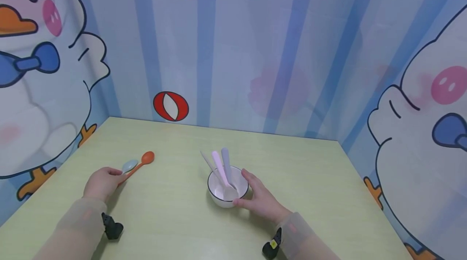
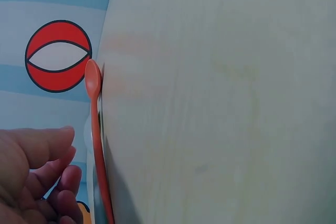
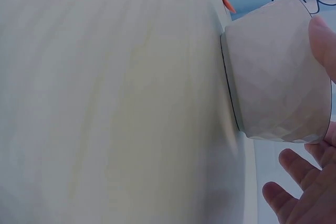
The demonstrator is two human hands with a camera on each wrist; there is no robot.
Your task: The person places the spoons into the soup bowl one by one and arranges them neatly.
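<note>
My right hand (image 1: 263,200) grips a white bowl (image 1: 221,202) by its dark rim, thumb at the near side and fingers at the far right. In the right wrist view the thumb lies against the faceted bowl (image 3: 278,72). Inside it lean a pink spoon (image 1: 218,163), a lavender spoon (image 1: 226,160) and a thin greyish-handled utensil (image 1: 207,160). At the left, my left hand (image 1: 103,182) hovers by an orange spoon (image 1: 147,157) and a pale blue spoon (image 1: 129,165) on the table. Its loosely bent fingers look apart from the orange spoon in the left wrist view.
The pale yellow table (image 1: 175,227) ends at a blue striped backdrop (image 1: 233,49) with duck drawings on both sides. A strapped black device (image 1: 113,226) sits at the left wrist, another device (image 1: 271,248) at the right.
</note>
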